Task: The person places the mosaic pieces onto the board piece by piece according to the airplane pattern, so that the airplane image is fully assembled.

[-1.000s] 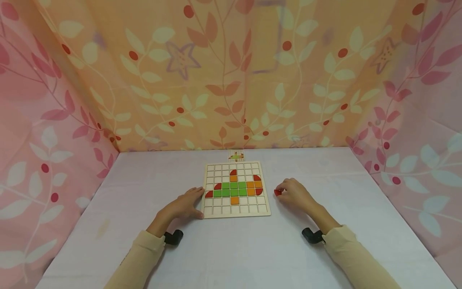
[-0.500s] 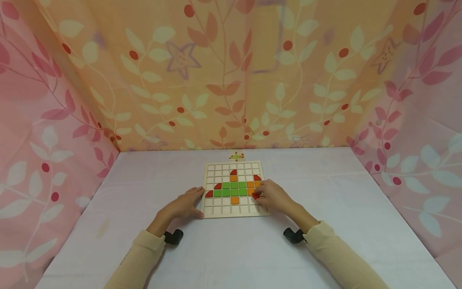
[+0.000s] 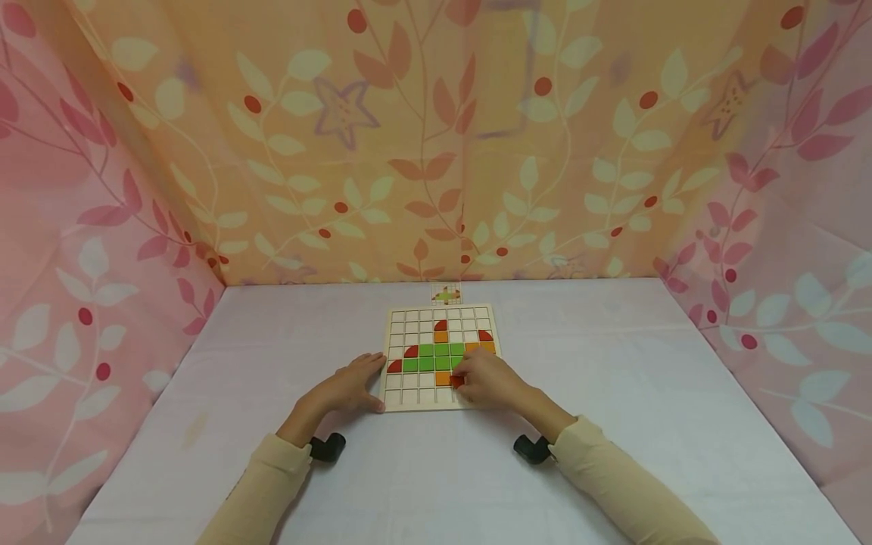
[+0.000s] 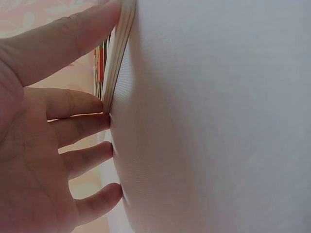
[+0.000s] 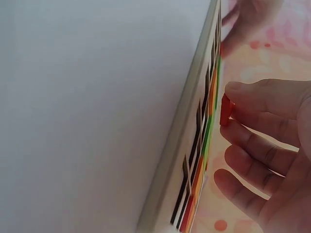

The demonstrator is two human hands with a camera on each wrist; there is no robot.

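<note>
A pale wooden grid board [image 3: 409, 397] lies on the table, with green squares [image 3: 441, 356], orange squares and red quarter-round tiles in its cells. My left hand [image 3: 347, 387] rests at the board's left edge. In the left wrist view its thumb and fingertips [image 4: 104, 105] touch the board's side. Over the lower right part of the board, my right hand [image 3: 493, 381] pinches a red tile [image 5: 225, 110] between thumb and fingers. That tile is just right of the lower orange square [image 3: 443, 378], held above the board in the right wrist view. This hand covers several right-side cells.
Behind the board lies a small pattern card [image 3: 446, 294] with a coloured grid. White cloth [image 3: 272, 325] covers the table around it. A patterned curtain [image 3: 436, 151] stands at the back, and pink ones flank both sides. Each wrist wears a black camera mount [image 3: 328, 448].
My right hand has carried the red tile leftward, from the table beside the board to over its cells next to the lower orange square. My left hand has stayed still.
</note>
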